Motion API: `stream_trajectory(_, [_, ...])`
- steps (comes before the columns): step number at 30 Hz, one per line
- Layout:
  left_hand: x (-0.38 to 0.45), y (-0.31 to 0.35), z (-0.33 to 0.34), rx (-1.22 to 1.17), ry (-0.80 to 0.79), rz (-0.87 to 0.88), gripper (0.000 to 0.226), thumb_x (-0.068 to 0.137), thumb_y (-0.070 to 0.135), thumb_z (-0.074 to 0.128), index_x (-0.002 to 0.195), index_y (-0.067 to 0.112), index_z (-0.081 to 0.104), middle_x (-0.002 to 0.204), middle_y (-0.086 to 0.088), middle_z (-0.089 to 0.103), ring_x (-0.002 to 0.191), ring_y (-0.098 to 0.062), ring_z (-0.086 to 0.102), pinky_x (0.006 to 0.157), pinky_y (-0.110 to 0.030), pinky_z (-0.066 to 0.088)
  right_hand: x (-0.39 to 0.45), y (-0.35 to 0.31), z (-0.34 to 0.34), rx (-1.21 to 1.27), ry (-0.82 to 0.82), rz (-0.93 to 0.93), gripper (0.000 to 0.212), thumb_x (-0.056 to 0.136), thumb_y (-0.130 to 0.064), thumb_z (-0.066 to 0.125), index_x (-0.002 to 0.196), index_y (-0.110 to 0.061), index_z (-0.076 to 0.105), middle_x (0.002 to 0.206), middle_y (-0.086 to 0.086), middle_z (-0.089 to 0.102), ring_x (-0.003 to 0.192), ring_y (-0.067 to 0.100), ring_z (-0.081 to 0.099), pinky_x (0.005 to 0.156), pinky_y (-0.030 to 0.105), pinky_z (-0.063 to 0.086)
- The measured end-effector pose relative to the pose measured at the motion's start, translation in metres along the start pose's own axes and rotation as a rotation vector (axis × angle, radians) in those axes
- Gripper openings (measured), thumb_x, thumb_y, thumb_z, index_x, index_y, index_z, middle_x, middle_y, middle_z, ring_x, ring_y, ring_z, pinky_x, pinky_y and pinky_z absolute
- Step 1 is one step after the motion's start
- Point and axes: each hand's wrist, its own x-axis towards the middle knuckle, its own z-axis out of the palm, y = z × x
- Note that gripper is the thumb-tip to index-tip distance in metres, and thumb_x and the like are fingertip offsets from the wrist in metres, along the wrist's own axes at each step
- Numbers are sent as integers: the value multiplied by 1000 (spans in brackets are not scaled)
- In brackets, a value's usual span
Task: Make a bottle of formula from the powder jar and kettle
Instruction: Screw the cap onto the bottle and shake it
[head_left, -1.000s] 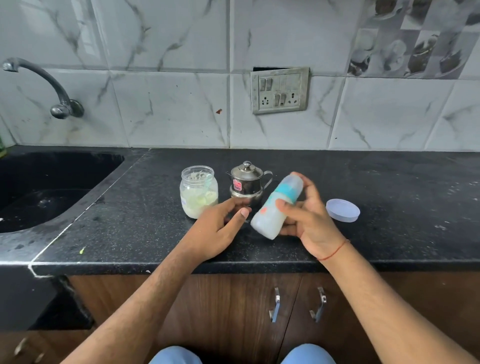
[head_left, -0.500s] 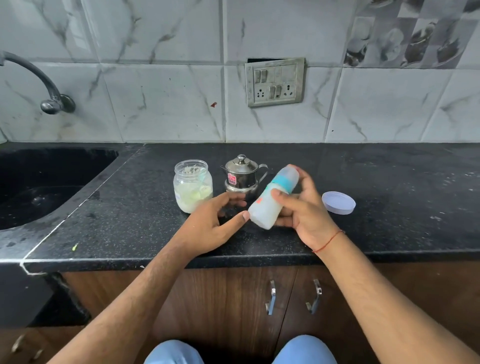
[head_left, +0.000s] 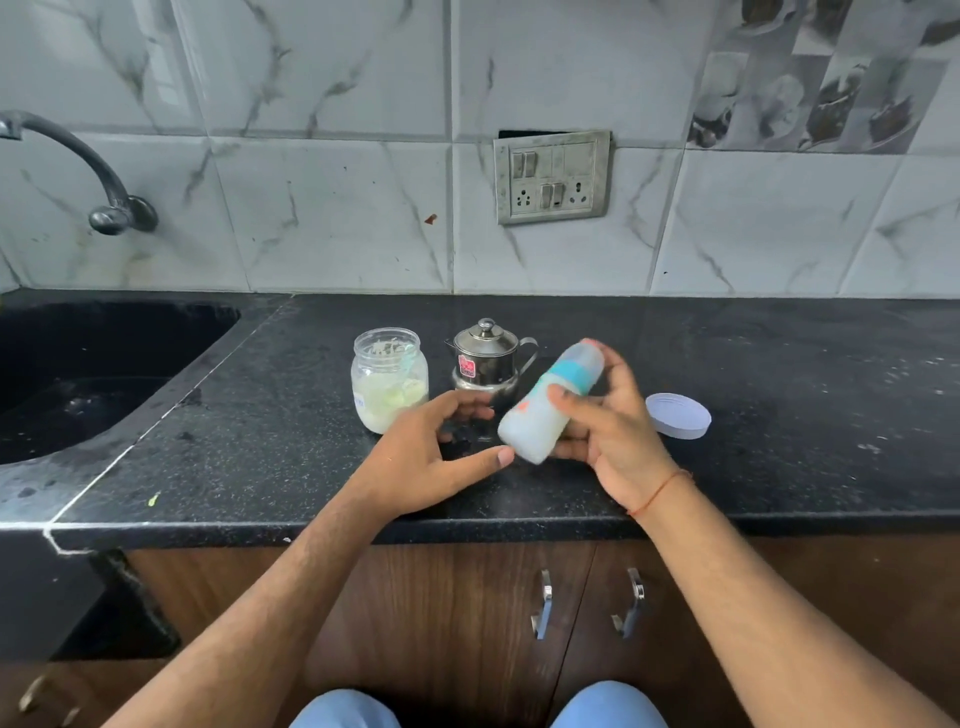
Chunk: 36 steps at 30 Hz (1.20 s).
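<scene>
My right hand (head_left: 613, 431) grips a baby bottle (head_left: 545, 410) with a blue collar and clear cap, tilted with its top pointing up and to the right; it holds milky white liquid and looks blurred. My left hand (head_left: 431, 457) hovers just left of the bottle's base with fingers spread and thumb extended, holding nothing. Behind the hands stands the open glass powder jar (head_left: 389, 379) with pale powder and a scoop inside. The small steel kettle (head_left: 485, 358) with its lid on stands to the jar's right.
A white jar lid (head_left: 678, 415) lies on the black granite counter (head_left: 779, 364) right of my right hand. A dark sink (head_left: 78, 374) and tap (head_left: 104, 202) are at the left. A switch plate (head_left: 553, 176) is on the tiled wall.
The bottle stays tilted in my right hand with slight shifts in position and now appears blurred. My left hand remains open beside it. The camera view has tilted a little.
</scene>
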Motion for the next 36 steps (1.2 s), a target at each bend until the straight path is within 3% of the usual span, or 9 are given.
stream_trajectory(3, [-1, -1, 0, 3, 2, -9, 69, 86, 47, 94, 147, 31, 66, 131, 20, 76, 132, 7, 65, 112, -33, 55, 1, -4, -1, 173, 123, -38, 62, 94, -11, 74, 144, -30, 43, 127, 6, 68, 104, 32, 78, 74, 57, 64])
stream_trajectory(6, [0, 0, 0, 5, -4, 1, 71, 85, 46, 95, 148, 31, 65, 131, 20, 76, 132, 7, 65, 112, -31, 55, -3, -1, 3, -31, -15, 6, 66, 90, -11, 77, 144, -34, 45, 122, 10, 69, 107, 38, 76, 72, 57, 65])
stream_trajectory(10, [0, -1, 0, -10, -6, -5, 66, 86, 47, 94, 145, 37, 65, 132, 20, 76, 133, 7, 65, 112, -31, 55, 2, -5, -4, 234, 174, -41, 63, 94, -11, 74, 145, -27, 42, 137, 10, 66, 106, 34, 77, 71, 55, 64])
stream_trajectory(13, [1, -1, 1, 3, -6, 8, 69, 87, 45, 93, 148, 31, 65, 131, 20, 76, 131, 7, 65, 111, -29, 55, -8, -2, 4, -71, -49, -1, 68, 88, -10, 77, 144, -34, 46, 118, 11, 70, 100, 35, 78, 69, 54, 65])
stream_trajectory(17, [0, -2, 0, -9, -5, 6, 67, 87, 45, 93, 147, 35, 64, 131, 19, 76, 132, 7, 65, 112, -28, 54, -4, -6, 4, 110, 127, -49, 64, 95, -6, 73, 146, -32, 43, 127, 8, 68, 104, 31, 78, 73, 55, 65])
stream_trajectory(21, [2, -3, 0, 16, -47, 25, 72, 89, 46, 91, 153, 27, 62, 135, 19, 76, 132, 5, 66, 115, -31, 54, -15, -2, 12, -123, -56, -61, 72, 90, -6, 79, 145, -39, 46, 104, 3, 80, 106, 36, 77, 73, 54, 65])
stream_trajectory(29, [1, -1, 2, 127, -140, 36, 80, 90, 73, 73, 157, 32, 60, 145, 23, 71, 136, 8, 62, 121, -36, 52, -21, 2, 24, -268, -107, -123, 85, 83, 1, 85, 145, -40, 45, 122, 11, 74, 100, 27, 79, 71, 47, 66])
stream_trajectory(34, [2, -1, 1, 163, -169, 46, 71, 96, 68, 69, 157, 32, 61, 144, 21, 72, 135, 4, 64, 118, -38, 53, -19, 2, 22, -246, -141, -102, 62, 98, -11, 71, 147, -40, 46, 121, 6, 76, 108, 29, 77, 74, 48, 66])
stream_trajectory(36, [2, -2, 2, 163, -169, 51, 66, 98, 63, 70, 156, 32, 61, 143, 21, 72, 135, 4, 64, 118, -37, 53, -17, 3, 18, -218, -141, -100, 53, 102, -15, 66, 145, -39, 47, 126, 12, 73, 111, 36, 75, 76, 52, 65])
